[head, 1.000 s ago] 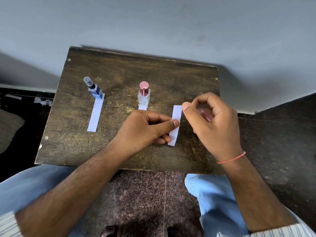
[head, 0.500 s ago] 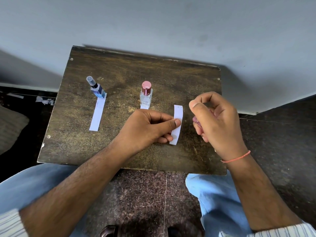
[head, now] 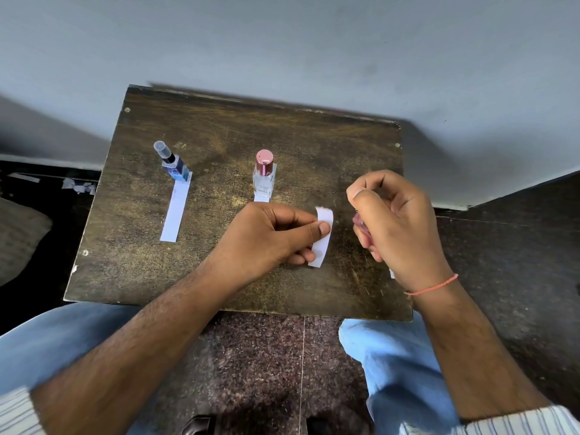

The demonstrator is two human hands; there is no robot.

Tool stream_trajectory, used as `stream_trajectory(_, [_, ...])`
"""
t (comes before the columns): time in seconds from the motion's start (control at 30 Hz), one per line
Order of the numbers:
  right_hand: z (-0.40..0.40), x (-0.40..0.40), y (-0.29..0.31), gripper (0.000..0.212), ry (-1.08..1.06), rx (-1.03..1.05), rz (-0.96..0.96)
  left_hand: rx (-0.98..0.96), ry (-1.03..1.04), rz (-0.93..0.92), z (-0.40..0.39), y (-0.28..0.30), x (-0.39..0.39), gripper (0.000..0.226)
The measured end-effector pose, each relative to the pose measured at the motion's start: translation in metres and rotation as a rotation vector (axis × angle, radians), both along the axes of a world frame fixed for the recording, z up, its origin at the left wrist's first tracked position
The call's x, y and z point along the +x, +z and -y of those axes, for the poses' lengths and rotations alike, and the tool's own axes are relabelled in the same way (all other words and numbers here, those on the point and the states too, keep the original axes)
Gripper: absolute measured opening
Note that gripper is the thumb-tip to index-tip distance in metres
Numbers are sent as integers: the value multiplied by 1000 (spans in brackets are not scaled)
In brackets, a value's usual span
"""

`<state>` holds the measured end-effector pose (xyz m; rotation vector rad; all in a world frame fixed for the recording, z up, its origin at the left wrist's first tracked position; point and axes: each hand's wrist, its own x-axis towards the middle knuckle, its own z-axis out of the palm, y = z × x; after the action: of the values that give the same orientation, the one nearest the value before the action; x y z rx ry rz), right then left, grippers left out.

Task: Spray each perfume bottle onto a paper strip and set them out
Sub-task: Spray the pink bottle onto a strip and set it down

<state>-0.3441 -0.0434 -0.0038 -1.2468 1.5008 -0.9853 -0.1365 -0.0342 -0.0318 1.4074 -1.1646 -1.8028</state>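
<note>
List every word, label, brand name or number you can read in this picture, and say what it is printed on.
No text can be read.
Blue bottle: patterned blue body, any print too small and blurred to read.
Clear bottle with pink cap: no label shows.
Small pink bottle held by the right hand: mostly hidden, nothing legible.
Paper strip pinched by the left hand: blank.
Paper strip by the blue bottle: faint marks, unreadable.

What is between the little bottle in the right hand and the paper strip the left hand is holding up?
Nothing visible. The right hand grips a small pinkish bottle just right of the paper strip pinched by the left hand; only open air over the table separates them.
</note>
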Motion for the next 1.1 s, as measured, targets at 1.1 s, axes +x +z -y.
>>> stream_trajectory(1.1, [22, -11, -8, 40, 46, 212, -635, 87, -106, 10, -2, -1, 28, 24])
